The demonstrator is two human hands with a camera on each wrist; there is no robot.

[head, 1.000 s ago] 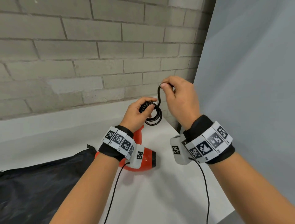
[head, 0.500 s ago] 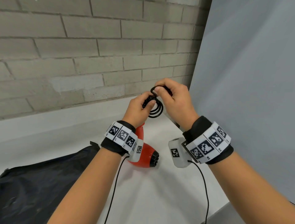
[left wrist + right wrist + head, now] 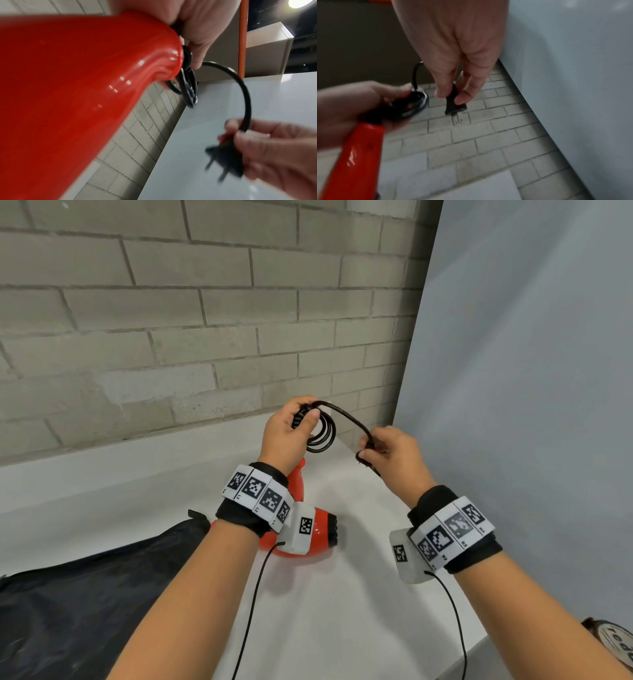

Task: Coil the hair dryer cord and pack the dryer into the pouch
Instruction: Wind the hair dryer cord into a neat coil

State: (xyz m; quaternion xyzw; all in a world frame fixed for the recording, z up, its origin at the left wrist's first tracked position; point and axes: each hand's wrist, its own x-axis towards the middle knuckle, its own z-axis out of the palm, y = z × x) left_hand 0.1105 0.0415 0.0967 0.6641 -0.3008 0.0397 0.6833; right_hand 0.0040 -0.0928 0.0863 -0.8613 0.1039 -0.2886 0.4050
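Your left hand (image 3: 286, 433) grips the coiled cord (image 3: 322, 434); your right hand (image 3: 394, 455) pinches its plug (image 3: 453, 102). No legible writing.

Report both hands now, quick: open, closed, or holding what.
Left hand: closed, gripping the coiled cord at the end of the red hair dryer handle.
Right hand: closed, pinching the plug.
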